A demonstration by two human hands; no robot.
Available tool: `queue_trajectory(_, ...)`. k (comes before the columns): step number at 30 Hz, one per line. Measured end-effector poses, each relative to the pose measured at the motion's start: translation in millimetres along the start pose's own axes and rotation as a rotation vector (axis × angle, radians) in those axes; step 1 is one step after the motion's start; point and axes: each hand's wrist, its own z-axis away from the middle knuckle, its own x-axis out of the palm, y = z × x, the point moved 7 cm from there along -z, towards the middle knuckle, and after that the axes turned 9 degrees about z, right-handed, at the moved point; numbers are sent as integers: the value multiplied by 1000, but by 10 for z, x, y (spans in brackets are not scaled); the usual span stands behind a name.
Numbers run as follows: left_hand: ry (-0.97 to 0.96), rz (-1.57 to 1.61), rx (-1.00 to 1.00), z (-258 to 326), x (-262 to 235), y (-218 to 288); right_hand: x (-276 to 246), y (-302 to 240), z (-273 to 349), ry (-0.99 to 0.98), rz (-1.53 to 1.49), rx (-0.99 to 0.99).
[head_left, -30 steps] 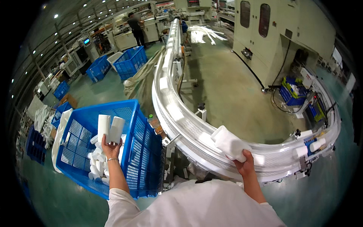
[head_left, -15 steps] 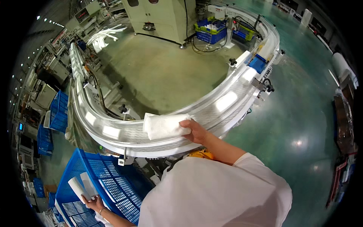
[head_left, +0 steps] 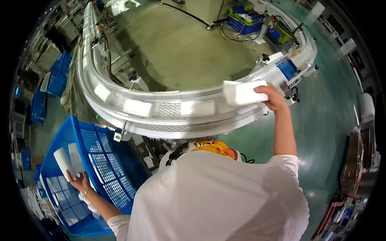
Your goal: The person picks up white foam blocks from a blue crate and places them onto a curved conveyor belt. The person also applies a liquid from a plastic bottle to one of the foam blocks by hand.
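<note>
My right hand (head_left: 273,98) reaches out over the outer edge of the curved conveyor (head_left: 169,120). It is closed on the end of a white soft-looking pack (head_left: 243,93), maybe more than one layered together, held above the belt. Down at the left, my left hand (head_left: 81,182) is inside the blue plastic basket (head_left: 74,132), its fingers wrapped round the lower ends of two white oblong rolls (head_left: 63,161), which stand tilted side by side. Several white packs (head_left: 198,107) lie spaced along the belt, somewhat blurred.
A blue piece (head_left: 288,69) sits across the conveyor at the right. Black knobs (head_left: 132,75) and brackets stick out along the rails. More blue baskets (head_left: 59,74) stand at the far left. Beneath the conveyor's near edge is an orange-yellow item (head_left: 217,148).
My right hand has moved right along the conveyor with the white pack. My left hand still holds the rolls in the basket. The view has shifted, and packs on the belt have changed place.
</note>
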Motion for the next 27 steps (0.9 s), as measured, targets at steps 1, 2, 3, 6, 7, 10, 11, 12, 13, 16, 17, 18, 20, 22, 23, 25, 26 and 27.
queue_trajectory(1,-15,19,-15,20,32,-23,-96,52,-6,16,35,71)
queue_trajectory(2,-31,36,-33,33,76,-52,-177,108,-5,35,70,143)
queue_trajectory(3,-80,34,-29,66,131,-67,-274,207,-84,84,174,185)
queue_trajectory(6,-162,137,-95,68,188,-111,-195,227,-297,-59,216,199)
queue_trajectory(7,-178,152,-93,150,261,-129,-98,240,-347,-54,140,175)
queue_trajectory(10,-239,210,-62,423,441,-154,-107,245,-476,-84,186,53)
queue_trajectory(11,-264,232,-30,470,429,-104,-195,208,-442,-71,201,67)
queue_trajectory(12,-287,254,4,521,420,-48,-312,211,-415,-24,233,89)
queue_trajectory(13,-398,187,41,661,541,71,-489,233,-417,132,461,99)
queue_trajectory(16,-403,153,0,765,640,-47,-441,315,-435,58,756,104)
queue_trajectory(17,-459,154,-77,823,773,-198,-543,553,-613,42,836,97)
queue_trajectory(18,-511,146,-138,916,902,-342,-383,515,-654,72,1034,18)
queue_trajectory(20,-611,126,-277,1277,1282,-861,66,260,-483,169,1419,-179)
queue_trajectory(22,-685,26,-337,1735,1726,-1428,625,-72,-297,105,1266,-340)
queue_trajectory(23,-699,68,-456,1922,1860,-1656,856,-159,-248,51,1092,-437)
queue_trajectory(25,-680,156,-600,2236,1886,-1971,1570,-416,-29,-222,664,-535)
queue_trajectory(26,-700,148,-657,2354,1905,-2070,1862,-553,73,-351,411,-558)
queue_trajectory(27,-694,113,-700,2455,1914,-2174,2086,-605,125,-434,286,-500)
